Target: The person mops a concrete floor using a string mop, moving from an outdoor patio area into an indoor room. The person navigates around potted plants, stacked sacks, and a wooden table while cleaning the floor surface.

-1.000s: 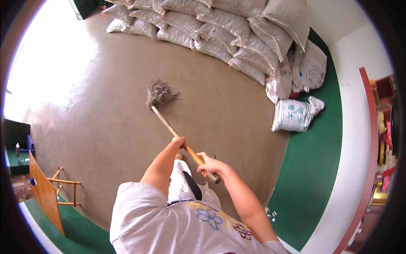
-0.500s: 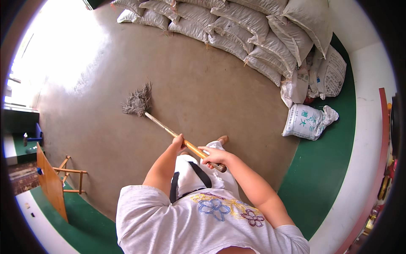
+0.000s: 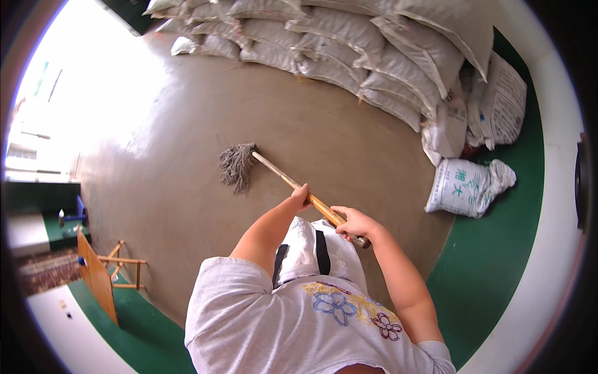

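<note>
One mop, with grey strands down on the brown floor, ahead and to the left, well apart from the stacked sacks. Closed round the middle of the slanting handle, left hand; wrapped about the upper part, right hand, with the butt end poking out just beyond. Judging by looks, stiff and fairly light along the handle, soft and limp at the strands, probably weightier there if soaked; wetness hard to judge from so high up. Not fragile, presumably, and smooth without seeming slippery. Best gripped on bare wood, near the middle for steering and near the butt for pushing, hands a little apart, well clear of the strands.
</note>
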A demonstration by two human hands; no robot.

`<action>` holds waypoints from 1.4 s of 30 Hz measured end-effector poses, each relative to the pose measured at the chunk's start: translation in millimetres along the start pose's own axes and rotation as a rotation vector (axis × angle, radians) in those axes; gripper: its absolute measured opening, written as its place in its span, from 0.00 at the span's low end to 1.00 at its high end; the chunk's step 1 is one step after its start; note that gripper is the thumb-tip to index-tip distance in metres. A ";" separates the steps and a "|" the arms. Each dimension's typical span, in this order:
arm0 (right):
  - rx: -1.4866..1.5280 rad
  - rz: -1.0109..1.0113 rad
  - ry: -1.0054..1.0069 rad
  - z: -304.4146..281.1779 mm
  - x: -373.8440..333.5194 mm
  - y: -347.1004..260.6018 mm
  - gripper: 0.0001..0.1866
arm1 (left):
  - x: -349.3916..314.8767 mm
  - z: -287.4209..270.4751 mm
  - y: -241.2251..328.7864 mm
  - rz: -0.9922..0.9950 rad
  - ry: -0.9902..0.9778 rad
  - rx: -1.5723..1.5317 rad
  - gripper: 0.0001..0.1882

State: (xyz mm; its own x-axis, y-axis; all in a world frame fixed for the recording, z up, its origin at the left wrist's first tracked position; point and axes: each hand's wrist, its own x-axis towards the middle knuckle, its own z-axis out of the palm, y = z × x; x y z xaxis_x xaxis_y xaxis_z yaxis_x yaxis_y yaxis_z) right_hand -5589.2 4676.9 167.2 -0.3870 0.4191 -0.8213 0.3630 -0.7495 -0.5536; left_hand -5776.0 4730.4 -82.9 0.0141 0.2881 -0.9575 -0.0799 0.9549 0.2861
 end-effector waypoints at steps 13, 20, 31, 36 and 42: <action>0.562 -0.028 0.439 -59.0 -91.5 65.6 0.37 | -13.7 223.2 25.5 -0.042 -0.230 0.548 0.16; 0.891 0.005 0.703 -32.5 -68.3 44.1 0.40 | -12.3 273.2 51.6 -0.051 -0.518 1.017 0.11; 0.869 0.089 0.703 -27.3 -37.2 -45.2 0.39 | -28.2 232.3 112.6 -0.042 -0.509 0.949 0.12; 0.792 0.088 0.608 -4.8 -22.0 -67.4 0.38 | -9.7 177.6 126.9 -0.005 -0.443 0.902 0.12; 0.805 0.025 0.537 48.5 -12.9 -62.0 0.37 | -5.4 98.7 122.5 -0.022 -0.446 0.841 0.10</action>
State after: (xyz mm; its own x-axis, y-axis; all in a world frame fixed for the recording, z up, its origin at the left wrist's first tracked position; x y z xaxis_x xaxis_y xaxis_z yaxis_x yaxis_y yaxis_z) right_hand -5647.8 4693.1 218.9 0.1242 0.4270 -0.8957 -0.4010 -0.8041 -0.4389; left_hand -5687.4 4852.9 -39.1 0.4000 0.1049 -0.9105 0.6661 0.6491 0.3674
